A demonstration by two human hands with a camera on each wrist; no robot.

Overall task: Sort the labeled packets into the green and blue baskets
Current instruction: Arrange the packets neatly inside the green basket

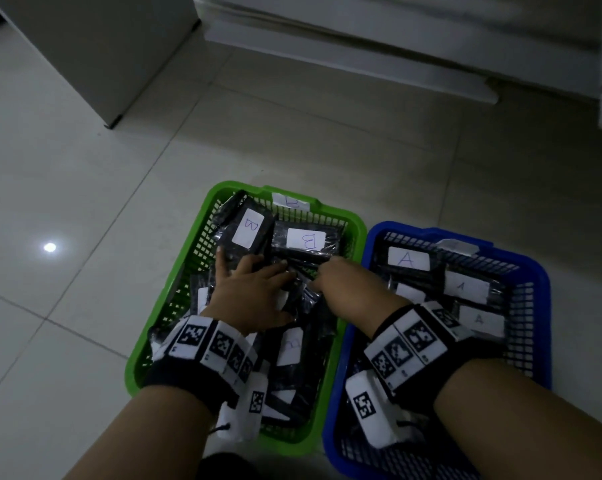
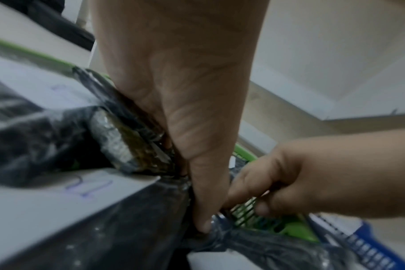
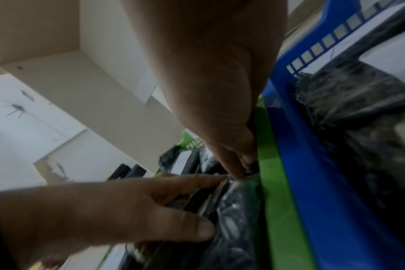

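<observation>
The green basket [image 1: 341, 212] holds several black packets with white labels marked B [image 1: 249, 226], [image 1: 304, 239]. To its right, the blue basket [image 1: 545, 323] holds packets marked A [image 1: 408, 258], [image 1: 465, 287]. Both hands are inside the green basket. My left hand [image 1: 254, 292] lies spread on the packets, fingers straight [image 3: 197, 182]. My right hand [image 1: 348, 282] reaches down by the green basket's right wall [image 3: 278, 201]. Its curled fingers [image 2: 261, 202] pinch the crinkled edge of a black packet [image 3: 236, 210]. That packet's label is hidden.
Both baskets stand side by side on a pale tiled floor [image 1: 84, 202]. A white cabinet [image 1: 95, 46] stands at the back left and white furniture [image 1: 396, 36] along the back. Both wrists wear bands with black-and-white markers [image 1: 206, 341].
</observation>
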